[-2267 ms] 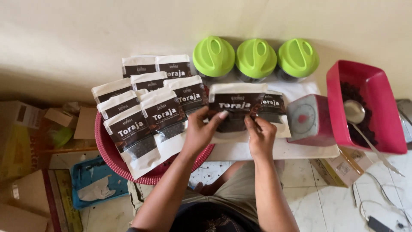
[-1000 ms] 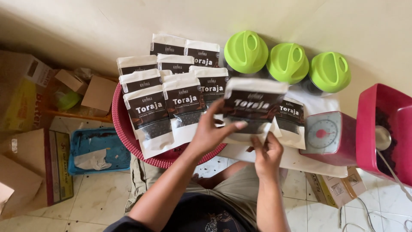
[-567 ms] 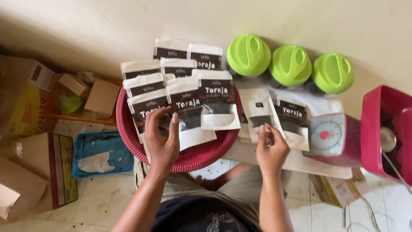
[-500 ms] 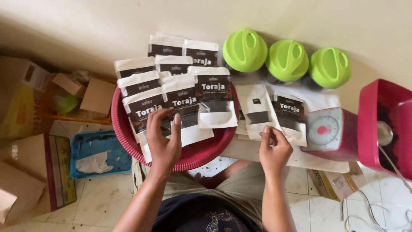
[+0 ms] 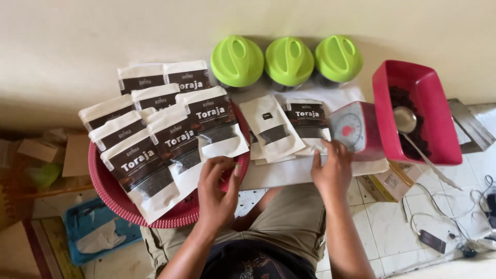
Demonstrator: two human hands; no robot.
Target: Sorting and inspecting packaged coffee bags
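Several white pouches with dark labels (image 5: 173,139) lie overlapping in a round red basket (image 5: 111,194). My left hand (image 5: 218,191) hovers over the basket's near right rim, fingers curled, holding nothing. My right hand (image 5: 333,173) rests on the white sheet (image 5: 289,173), its fingertips touching the edge of a small stack of flat pouches (image 5: 274,132). A labelled pouch (image 5: 307,121) lies at the right of that stack.
Three jars with green lids (image 5: 289,59) stand by the wall. A red kitchen scale (image 5: 356,129) sits right of the pouches, beside a red tub (image 5: 429,150) with dark beans and a metal spoon (image 5: 405,120). Cardboard boxes (image 5: 46,155) and a blue tray (image 5: 98,232) lie at left. Cables and a phone (image 5: 431,240) lie on the tiled floor.
My left hand carried a filled pouch from the middle onto the basket pile and let it go, then drew back. My right hand stayed by the flat pouches.
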